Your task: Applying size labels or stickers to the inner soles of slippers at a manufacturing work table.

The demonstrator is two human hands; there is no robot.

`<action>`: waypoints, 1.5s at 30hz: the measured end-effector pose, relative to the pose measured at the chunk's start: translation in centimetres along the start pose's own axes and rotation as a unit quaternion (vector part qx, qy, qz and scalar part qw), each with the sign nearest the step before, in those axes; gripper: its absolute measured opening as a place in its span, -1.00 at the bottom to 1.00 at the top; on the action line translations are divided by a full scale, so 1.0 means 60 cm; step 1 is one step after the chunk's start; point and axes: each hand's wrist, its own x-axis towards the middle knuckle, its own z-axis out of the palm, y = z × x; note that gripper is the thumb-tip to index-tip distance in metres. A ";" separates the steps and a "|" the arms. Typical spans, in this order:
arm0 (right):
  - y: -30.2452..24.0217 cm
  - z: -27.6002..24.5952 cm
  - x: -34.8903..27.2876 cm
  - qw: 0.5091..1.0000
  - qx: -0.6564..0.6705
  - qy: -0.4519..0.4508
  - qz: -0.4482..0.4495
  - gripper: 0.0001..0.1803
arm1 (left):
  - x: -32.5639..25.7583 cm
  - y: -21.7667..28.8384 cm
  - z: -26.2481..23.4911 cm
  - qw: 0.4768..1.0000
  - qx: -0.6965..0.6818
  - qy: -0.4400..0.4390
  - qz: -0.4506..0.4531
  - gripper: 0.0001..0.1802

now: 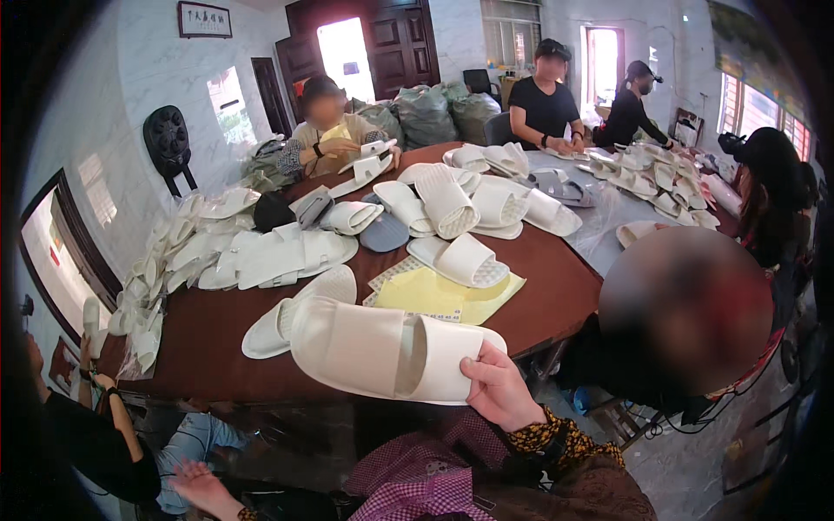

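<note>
Above the near edge of the table, my right hand [502, 386] grips white open-toed slippers [347, 339] by their right end, thumb on top. They look like a pair laid together, though the overlap hides part of them. Low at the left, my left hand [204, 488] is held away from the table, palm up, fingers spread and holding nothing. Just behind the held slippers, another white slipper [269, 330] lies on the table. A yellow sheet [421, 293] with sticker sheets lies beyond, and a white slipper [473, 260] rests on it.
The brown-covered table [217, 343] carries a heap of bagged white slippers [230, 247] at left and more slippers [447, 200] in the middle. Grey slippers [385, 230] lie among them. Co-workers [339, 130] sit around the table. Stuffed sacks [426, 117] stand behind.
</note>
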 end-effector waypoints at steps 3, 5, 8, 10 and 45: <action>-0.001 -0.023 -0.017 1.000 0.007 0.024 -0.005 -0.49 | 0.018 -0.033 -0.011 0.997 0.001 0.048 -0.054 -0.24; -0.009 -0.035 -0.028 0.999 0.002 0.035 -0.006 -0.49 | 0.065 -0.021 -0.053 0.990 0.049 0.114 0.060 -0.23; -0.016 -0.044 -0.038 0.999 0.000 0.036 -0.019 -0.49 | 0.118 0.038 -0.153 0.967 -0.035 0.110 0.226 -0.35; -0.015 -0.046 -0.041 0.999 -0.006 0.030 -0.033 -0.49 | 0.114 0.072 -0.195 0.956 0.016 0.164 0.242 -0.36; 0.022 -0.044 -0.038 0.996 -0.077 -0.003 0.052 -0.54 | -0.373 -0.111 0.331 0.783 0.065 -0.579 -0.218 -0.21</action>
